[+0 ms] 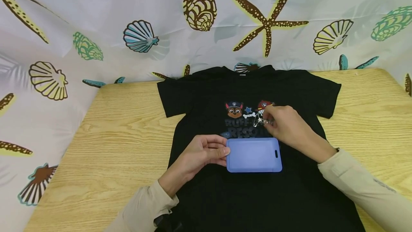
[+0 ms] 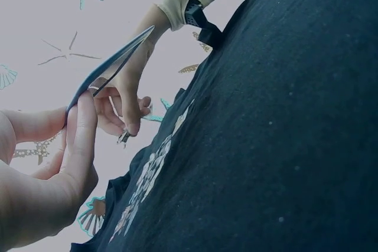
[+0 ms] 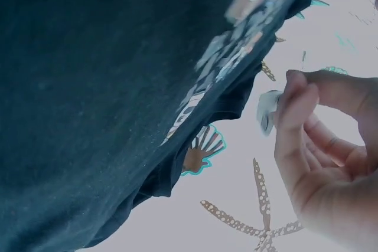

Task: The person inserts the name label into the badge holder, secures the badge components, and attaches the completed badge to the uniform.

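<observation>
A blue plastic badge holder [image 1: 252, 155] lies sideways in the head view, its slotted end to the right. My left hand [image 1: 201, 155] pinches its left edge, thumb on top and fingers beneath. The left wrist view shows the holder [image 2: 109, 63] nearly edge-on, raised off the shirt. Between thumb and fingertips, my right hand [image 1: 286, 122] holds a small shiny metal badge clip [image 1: 258, 121] with what looks like a safety pin. This clip [image 3: 269, 112] is blurred in the right wrist view, apart from the holder. Under both hands is a black T-shirt [image 1: 257, 199] with a cartoon print.
The T-shirt is spread on a light wooden table [image 1: 128, 135], its collar toward the back. Behind and to the left hangs a white cloth [image 1: 106, 3] printed with shells and starfish. A dark wrist device [image 1: 165, 221] sits at the left sleeve.
</observation>
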Action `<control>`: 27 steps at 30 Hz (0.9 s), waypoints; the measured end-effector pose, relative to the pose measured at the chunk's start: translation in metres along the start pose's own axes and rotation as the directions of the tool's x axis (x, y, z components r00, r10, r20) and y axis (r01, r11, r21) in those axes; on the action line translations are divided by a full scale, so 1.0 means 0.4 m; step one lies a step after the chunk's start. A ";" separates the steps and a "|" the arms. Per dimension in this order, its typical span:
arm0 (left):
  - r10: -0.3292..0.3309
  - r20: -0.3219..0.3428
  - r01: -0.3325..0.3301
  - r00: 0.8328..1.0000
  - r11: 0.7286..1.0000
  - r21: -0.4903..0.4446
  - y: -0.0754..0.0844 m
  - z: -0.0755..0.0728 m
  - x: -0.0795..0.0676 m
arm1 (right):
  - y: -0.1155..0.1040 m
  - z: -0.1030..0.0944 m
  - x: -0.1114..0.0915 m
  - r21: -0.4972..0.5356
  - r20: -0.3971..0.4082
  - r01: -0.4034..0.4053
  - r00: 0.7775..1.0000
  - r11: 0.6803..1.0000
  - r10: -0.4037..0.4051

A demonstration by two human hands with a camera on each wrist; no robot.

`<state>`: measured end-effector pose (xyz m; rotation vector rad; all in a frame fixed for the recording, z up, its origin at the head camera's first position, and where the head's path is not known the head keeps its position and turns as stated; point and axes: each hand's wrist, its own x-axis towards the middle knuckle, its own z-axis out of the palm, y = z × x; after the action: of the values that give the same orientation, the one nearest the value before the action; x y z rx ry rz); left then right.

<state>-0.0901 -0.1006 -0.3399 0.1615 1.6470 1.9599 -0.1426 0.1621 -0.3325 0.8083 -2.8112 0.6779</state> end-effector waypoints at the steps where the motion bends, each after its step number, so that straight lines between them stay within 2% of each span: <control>1: 0.001 0.000 -0.001 1.000 1.000 0.000 0.000 0.000 0.000 | 0.000 -0.003 -0.001 0.027 0.001 0.002 1.000 1.000 -0.002; 7: 0.002 0.000 -0.002 1.000 1.000 -0.005 0.001 -0.001 0.000 | 0.002 -0.019 -0.010 0.153 0.048 -0.043 0.998 0.987 0.036; 11: 0.004 -0.005 -0.004 1.000 1.000 0.003 0.002 -0.002 0.000 | 0.005 -0.025 -0.020 0.275 0.095 -0.121 0.991 0.954 0.099; 15: 0.006 -0.020 -0.006 1.000 1.000 0.010 0.006 -0.006 -0.001 | 0.012 -0.036 -0.031 0.429 0.159 -0.214 0.974 0.878 0.160; 20: 0.017 -0.036 -0.017 0.999 1.000 -0.002 0.008 -0.009 0.000 | 0.016 -0.052 -0.041 0.556 0.224 -0.292 0.954 0.779 0.198; 27: 0.038 -0.045 -0.038 0.998 0.999 0.000 0.012 -0.020 0.001 | 0.027 -0.058 -0.060 0.730 0.239 -0.344 0.938 0.590 0.252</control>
<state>-0.0953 -0.1076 -0.3374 0.1508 1.6834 2.0055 -0.1280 0.1920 -0.3220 0.4287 -2.7146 2.0402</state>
